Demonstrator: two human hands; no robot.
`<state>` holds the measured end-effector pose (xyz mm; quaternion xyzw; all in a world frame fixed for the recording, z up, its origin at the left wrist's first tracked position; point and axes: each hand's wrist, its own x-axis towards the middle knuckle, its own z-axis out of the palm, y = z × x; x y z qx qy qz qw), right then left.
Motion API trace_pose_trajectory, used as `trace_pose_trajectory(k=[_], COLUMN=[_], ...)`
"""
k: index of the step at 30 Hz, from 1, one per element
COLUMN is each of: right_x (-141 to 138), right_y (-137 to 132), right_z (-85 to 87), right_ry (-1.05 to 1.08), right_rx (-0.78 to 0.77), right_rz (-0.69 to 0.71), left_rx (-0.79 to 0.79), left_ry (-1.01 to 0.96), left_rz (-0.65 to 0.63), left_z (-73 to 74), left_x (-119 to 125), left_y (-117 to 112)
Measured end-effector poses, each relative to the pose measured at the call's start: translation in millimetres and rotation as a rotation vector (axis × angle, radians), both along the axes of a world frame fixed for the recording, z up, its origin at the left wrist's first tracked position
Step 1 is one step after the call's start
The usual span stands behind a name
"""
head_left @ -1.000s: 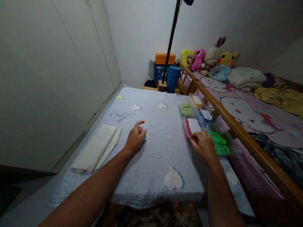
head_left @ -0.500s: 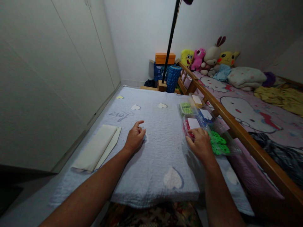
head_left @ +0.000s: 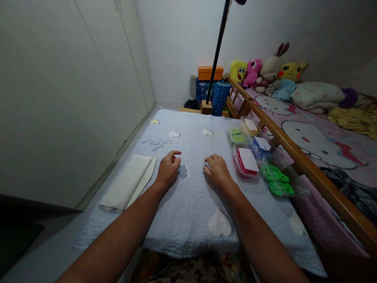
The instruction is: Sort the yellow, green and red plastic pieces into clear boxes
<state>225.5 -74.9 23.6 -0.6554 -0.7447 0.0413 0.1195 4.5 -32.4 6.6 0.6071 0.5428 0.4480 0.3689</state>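
Note:
My left hand hovers over or rests on the pale blue cloth, holding nothing, its index finger and thumb apart. Across from it my right hand is above the cloth with loosely curled, parted fingers and nothing seen in it. Just right of that hand stands a clear plastic box with red pieces and a white card on top. Beside it, another clear box holds bright green flower-shaped pieces. Left of my left hand lies a folded cream cloth or sheet.
Behind the red box are clear boxes with light green pieces, blue pieces and yellow pieces. A wooden bed rail borders the right side. At the far end stand a black pole and a blue foam roller.
My right hand has left the box of red pieces and moved left over the cloth. My left hand keeps its place. The view has shifted slightly to the left.

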Motion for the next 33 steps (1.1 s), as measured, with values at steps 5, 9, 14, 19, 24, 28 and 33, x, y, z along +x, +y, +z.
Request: trace_pose_trajectory(k=[5,9,14,19,24,28,33], right_x=[-2,-3,-3,-2,6,32,74], right_y=[0,0,2,3,-2,-12,-29], right_z=[-19.3,-20.1,-21.5,-22.1,-4.4,15.0,23.5], right_ry=[0.027,0.024,0.052,0.088,0.143,0.160,0.085], right_rx=[0.024,0.029,0.043,0.043,0.167,0.403,0.475], right_rz=[-0.036,-0.058,-0.069,-0.064,-0.062,-0.197,-0.380], left_rx=[0.001,-0.004,-0.006,-0.016,-0.008,0.002,0.008], left_ry=[0.013,0.003,0.015,0.035,0.062,0.064,0.078], left_rz=[-0.009,-0.022,-0.030,-0.035,-0.033,-0.037,-0.050], left_z=[-2.5,-3.2,-2.9,-2.4,-2.0,-1.7,-2.6], left_x=[0,1,2,2,2,1,1], left_y=[2,3,4,4,4,3,3])
